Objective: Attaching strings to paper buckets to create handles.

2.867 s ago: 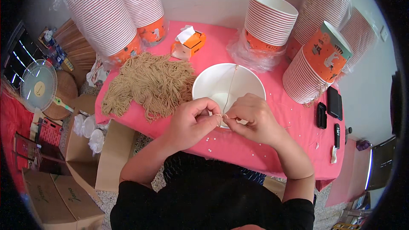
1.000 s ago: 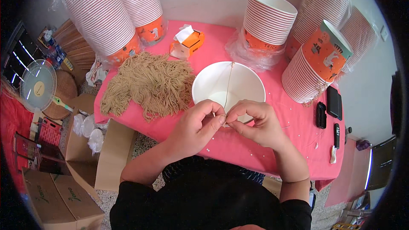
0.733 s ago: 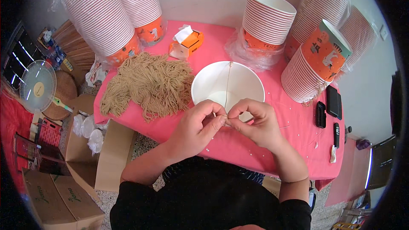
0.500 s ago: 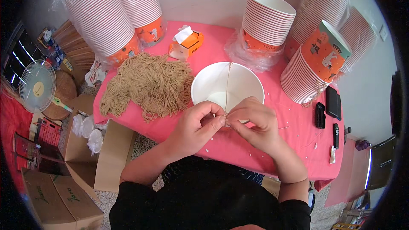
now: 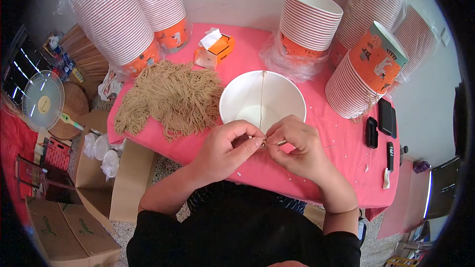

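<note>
A white paper bucket stands on the pink-covered table in front of me, its mouth facing up. A thin tan cord runs across its opening from the far rim to the near rim. At that near rim my left hand pinches the cord between thumb and fingertips. My right hand is closed beside it, fingertips also gripping the cord close to the left ones. The fingers hide the cord's end and the spot on the rim. To the left lies a heap of tan cords.
Stacked paper buckets stand at the back left, with more stacks at the back right. An orange box sits behind the cords. Black cases and a box cutter lie at the right. An open carton stands on the floor.
Both hands stay at the near rim, with the fingertips slightly shifted; the right fingers have lifted and curled a little. The bucket appears slightly farther left and up in the picture.
</note>
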The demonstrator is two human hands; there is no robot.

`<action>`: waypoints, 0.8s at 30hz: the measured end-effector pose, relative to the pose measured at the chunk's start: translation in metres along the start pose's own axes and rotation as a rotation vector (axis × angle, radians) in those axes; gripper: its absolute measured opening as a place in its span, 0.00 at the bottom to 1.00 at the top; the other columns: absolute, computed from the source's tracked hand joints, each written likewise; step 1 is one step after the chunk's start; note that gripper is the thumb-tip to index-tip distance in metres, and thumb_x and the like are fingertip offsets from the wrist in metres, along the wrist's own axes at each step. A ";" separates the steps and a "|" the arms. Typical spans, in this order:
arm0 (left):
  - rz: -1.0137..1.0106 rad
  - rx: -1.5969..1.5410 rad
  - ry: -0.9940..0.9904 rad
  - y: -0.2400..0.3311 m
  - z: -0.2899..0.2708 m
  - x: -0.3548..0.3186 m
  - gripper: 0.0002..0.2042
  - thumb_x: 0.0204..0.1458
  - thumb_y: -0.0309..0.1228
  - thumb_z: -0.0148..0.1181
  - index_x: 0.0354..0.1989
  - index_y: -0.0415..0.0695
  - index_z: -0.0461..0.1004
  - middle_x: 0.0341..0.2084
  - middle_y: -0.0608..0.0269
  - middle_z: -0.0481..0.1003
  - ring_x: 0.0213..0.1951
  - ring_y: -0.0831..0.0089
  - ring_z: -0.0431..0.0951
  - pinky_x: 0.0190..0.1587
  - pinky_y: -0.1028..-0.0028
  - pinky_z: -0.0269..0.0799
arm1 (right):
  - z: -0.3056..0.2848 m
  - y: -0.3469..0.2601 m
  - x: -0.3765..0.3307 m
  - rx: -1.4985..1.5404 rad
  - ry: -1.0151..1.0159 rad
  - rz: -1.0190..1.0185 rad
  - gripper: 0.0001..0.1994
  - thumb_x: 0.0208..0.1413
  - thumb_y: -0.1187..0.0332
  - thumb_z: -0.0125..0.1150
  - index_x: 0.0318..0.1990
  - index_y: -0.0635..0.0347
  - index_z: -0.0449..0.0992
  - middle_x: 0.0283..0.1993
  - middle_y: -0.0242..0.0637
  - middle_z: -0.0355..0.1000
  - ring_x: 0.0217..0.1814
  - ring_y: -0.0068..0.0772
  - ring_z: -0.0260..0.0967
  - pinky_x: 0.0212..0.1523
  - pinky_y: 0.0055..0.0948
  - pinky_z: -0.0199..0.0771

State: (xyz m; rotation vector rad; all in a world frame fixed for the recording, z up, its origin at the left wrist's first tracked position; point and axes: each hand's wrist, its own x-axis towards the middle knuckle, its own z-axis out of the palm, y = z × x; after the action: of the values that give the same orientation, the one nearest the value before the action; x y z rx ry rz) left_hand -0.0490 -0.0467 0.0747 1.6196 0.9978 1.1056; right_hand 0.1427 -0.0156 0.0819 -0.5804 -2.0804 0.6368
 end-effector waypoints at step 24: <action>0.325 0.321 0.253 -0.014 0.015 -0.003 0.06 0.46 0.19 0.61 0.32 0.38 0.71 0.25 0.61 0.74 0.21 0.76 0.74 0.22 0.76 0.68 | 0.008 0.011 0.002 -0.081 0.094 -0.027 0.08 0.40 0.78 0.66 0.29 0.60 0.74 0.25 0.35 0.71 0.27 0.34 0.69 0.24 0.30 0.67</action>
State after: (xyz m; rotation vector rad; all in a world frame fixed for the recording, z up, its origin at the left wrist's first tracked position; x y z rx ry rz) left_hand -0.0374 -0.0489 0.0580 1.9848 1.1473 1.4546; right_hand 0.1372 -0.0078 0.0724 -0.6155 -2.0293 0.5023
